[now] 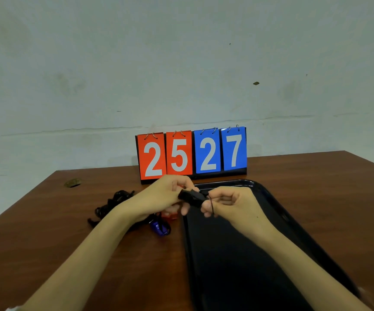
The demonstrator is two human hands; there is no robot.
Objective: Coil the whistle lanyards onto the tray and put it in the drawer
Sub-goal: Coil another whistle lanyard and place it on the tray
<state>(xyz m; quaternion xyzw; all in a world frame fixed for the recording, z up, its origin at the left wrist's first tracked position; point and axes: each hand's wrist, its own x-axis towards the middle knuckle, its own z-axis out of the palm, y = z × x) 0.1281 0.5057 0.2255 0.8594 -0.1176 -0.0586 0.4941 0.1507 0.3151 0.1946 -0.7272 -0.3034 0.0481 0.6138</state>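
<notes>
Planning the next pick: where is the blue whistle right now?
In the head view, the blue whistle lies on the table just left of the tray, beside the red whistle, beneath the left hand.

Open wood on the near left of the table point(35, 232), crossed only by the left forearm. Farther in, a tangled lanyard pile point(114, 203) blocks the left middle, with a blue whistle point(158, 227) and a red whistle point(170, 215) just beside the tray point(226, 277). The tray's bed is bare. The left hand point(163, 196) gripping a black whistle point(191, 197) and the right hand point(230, 203) pinching its cord point(211, 205) crowd the tray's far left corner. The scoreboard point(192, 153) walls off the far edge. A free strip runs right of the tray.
</notes>
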